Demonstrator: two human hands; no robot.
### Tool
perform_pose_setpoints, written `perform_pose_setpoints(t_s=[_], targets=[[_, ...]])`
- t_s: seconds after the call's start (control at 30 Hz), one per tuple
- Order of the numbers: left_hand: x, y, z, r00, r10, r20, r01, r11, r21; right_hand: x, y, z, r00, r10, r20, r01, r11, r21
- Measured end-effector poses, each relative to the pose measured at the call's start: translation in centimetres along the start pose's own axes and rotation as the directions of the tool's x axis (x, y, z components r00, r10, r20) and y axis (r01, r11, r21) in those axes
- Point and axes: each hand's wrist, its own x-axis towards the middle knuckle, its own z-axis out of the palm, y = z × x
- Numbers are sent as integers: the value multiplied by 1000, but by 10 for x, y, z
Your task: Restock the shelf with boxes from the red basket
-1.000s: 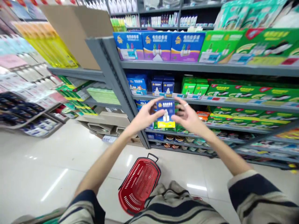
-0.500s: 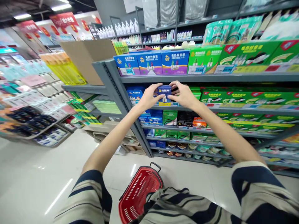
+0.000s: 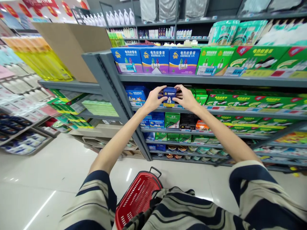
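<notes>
A small blue carton of electric mosquito-repellent liquid is between my two hands, at the front of a grey metal shelf. My left hand grips its left side, and my right hand grips its right side and top corner. The carton stands upright, with a picture of the refill on its front. Similar blue cartons stand just left of it, partly hidden behind my left hand. Green cartons sit to the right of my right hand.
A red plastic shopping basket sits on the white tile floor below my arms. Stocked shelves rise above and below my hands, with a grey upright to the left. Another shelving unit stands at the far left.
The blue carton and my hands have moved up from the shelf's front lip to the shelf level. My fingers have closed in around the carton. The view has tilted slightly.
</notes>
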Motion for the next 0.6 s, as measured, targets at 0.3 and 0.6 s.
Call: perform_pose_setpoints(t_s=[0.3,0.6], targets=[[11,-13,5,1000,-4,14,3,995,104,9,10,7,999,47,-15,-47,999,25],[28,-22,4,999,7,31,-16,953,301,23,16,16,997,54,-59,-60,993,-102]])
